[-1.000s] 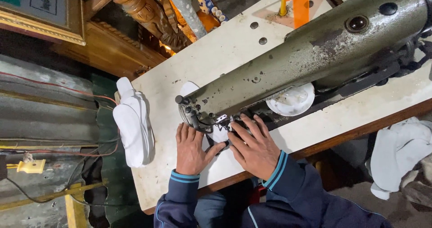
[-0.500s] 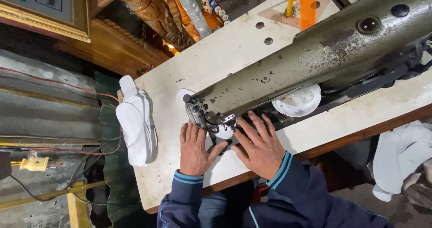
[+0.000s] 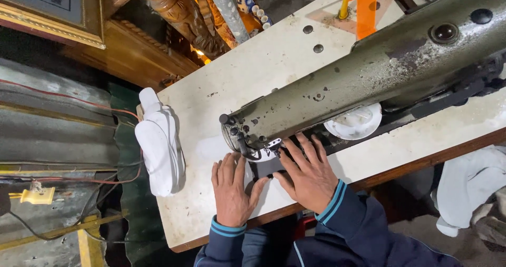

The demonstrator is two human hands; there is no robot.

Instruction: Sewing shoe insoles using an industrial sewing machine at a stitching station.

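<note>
A worn grey-green sewing machine (image 3: pixel 369 72) lies across a white table (image 3: pixel 263 61). Under its needle end sits a small black-and-white fabric piece (image 3: pixel 266 159). My left hand (image 3: pixel 232 190) lies flat on the table, fingers together, pressing the near left side of that piece. My right hand (image 3: pixel 305 172) rests on the piece's right side, fingers spread toward the needle foot. Both wrists wear dark blue sleeves with light blue stripes. The needle itself is hidden behind the machine head.
A stack of white fabric pieces (image 3: pixel 158 146) hangs at the table's left edge. A white round dish (image 3: pixel 353 123) sits beneath the machine arm. White cloth (image 3: pixel 469 188) lies low at the right. Carved wooden furniture (image 3: pixel 179 14) and an orange stand (image 3: pixel 366 6) are behind the table.
Both hands stay on the fabric at the needle, shifting only slightly; the view has moved a little, so the machine and table sit somewhat further right and lower.
</note>
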